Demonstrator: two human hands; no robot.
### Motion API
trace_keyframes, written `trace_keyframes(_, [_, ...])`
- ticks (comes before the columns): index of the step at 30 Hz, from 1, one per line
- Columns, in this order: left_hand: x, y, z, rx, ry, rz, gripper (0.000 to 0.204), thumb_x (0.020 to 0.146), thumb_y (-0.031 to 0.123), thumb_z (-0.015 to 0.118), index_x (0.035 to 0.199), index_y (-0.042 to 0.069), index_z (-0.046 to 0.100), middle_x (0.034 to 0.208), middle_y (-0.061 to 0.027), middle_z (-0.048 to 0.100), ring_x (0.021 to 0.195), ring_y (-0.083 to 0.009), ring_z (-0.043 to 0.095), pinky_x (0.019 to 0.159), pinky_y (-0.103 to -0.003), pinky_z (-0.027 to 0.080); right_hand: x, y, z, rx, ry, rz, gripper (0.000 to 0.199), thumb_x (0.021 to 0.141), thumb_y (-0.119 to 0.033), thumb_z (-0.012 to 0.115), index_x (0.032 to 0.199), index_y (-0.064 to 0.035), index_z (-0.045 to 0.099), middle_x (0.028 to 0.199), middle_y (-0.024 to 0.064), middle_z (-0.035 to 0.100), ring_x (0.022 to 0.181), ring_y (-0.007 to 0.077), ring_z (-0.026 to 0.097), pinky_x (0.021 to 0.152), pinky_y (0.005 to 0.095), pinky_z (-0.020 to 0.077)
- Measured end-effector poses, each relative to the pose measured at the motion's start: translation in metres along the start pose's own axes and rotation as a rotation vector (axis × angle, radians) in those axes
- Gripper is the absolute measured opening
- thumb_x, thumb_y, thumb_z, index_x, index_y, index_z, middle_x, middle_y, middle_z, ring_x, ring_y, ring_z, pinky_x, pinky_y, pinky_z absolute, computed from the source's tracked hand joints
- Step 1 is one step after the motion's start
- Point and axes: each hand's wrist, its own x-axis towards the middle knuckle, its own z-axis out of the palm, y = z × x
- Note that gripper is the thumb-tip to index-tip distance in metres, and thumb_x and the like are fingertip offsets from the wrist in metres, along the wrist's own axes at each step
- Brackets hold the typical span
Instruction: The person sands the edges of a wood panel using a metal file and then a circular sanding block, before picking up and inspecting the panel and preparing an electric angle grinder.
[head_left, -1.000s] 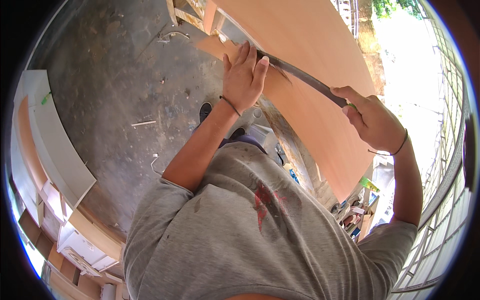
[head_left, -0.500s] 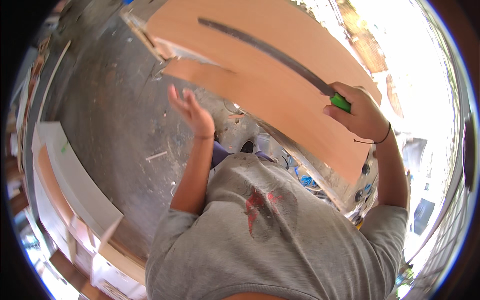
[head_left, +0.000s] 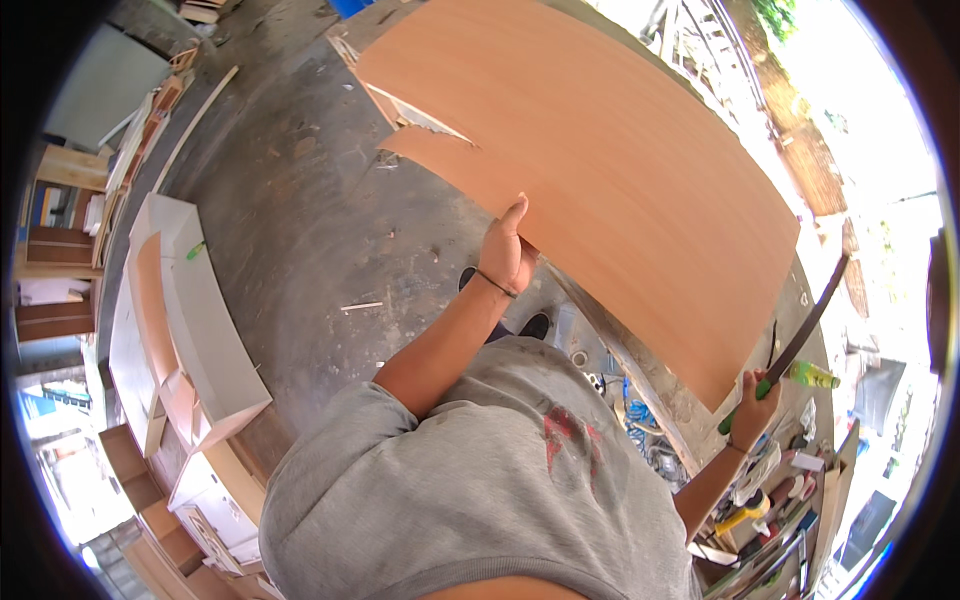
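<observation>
A large reddish-brown wood panel spans the upper middle, with a ragged slit near its far left corner that leaves a strip bent apart. My left hand is closed on the panel's near edge; its thumb points up and its fingers are partly hidden below. Off the panel's right end, my right hand is wrapped round the green handle of a long, narrow, dark blade. The blade points up and away; I cannot tell whether it is toothed.
Beside my right hand lies a green-labelled bottle. Tools, including a yellow-handled one, crowd the lower right. Blue cord lies under the panel's near edge. A white box-like cabinet piece stands on the floor at left.
My right hand has carried the long blade from above the panel down to the right, past its end. My left hand has gone from open in the air to the panel's near edge.
</observation>
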Motion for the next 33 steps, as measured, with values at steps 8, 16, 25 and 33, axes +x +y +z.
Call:
trace_keyframes(8, [0.003,0.000,-0.003,-0.063,0.045,0.088,0.035,0.097,0.022,0.052,0.127,0.006,0.050,0.125,-0.0039,0.057,0.116,-0.0172,0.054,0.097,-0.034,0.044,-0.013,-0.017,0.032,0.447,-0.123,0.168,0.023,0.085,-0.012,0.069,0.099,-0.0009,0.054,0.085,0.0012,0.051,0.075,0.0105,0.048,0.068,0.0251,0.0420])
trace_keyframes(16, [0.025,0.034,-0.026,0.011,0.008,0.169,0.037,0.095,0.020,0.053,0.128,0.003,0.049,0.125,-0.0066,0.057,0.114,-0.0203,0.055,0.096,-0.036,0.046,-0.052,-0.057,0.040,0.302,-0.214,0.099,0.023,0.085,-0.016,0.069,0.099,-0.0014,0.057,0.083,0.0026,0.055,0.076,0.0135,0.051,0.069,0.0298,0.0434])
trace_keyframes(25, [0.032,0.058,-0.040,0.062,0.062,0.086,0.039,0.097,0.026,0.053,0.129,0.004,0.049,0.124,-0.0055,0.058,0.111,-0.0183,0.057,0.093,-0.036,0.047,-0.067,-0.079,0.012,-0.104,-0.222,-0.128,0.032,0.085,-0.012,0.067,0.110,0.0030,0.056,0.092,0.0120,0.061,0.084,0.0191,0.058,0.074,0.0345,0.0457])
trace_keyframes(33, [0.024,0.068,-0.044,0.046,0.079,0.061,0.041,0.098,0.034,0.050,0.127,0.005,0.051,0.120,-0.0050,0.059,0.107,-0.0180,0.058,0.087,-0.034,0.049,-0.014,-0.212,0.010,0.252,-0.689,-0.271,0.045,0.095,-0.013,0.054,0.136,-0.0009,0.042,0.072,0.0000,0.053,0.055,0.0061,0.047,0.051,0.0224,0.0402])
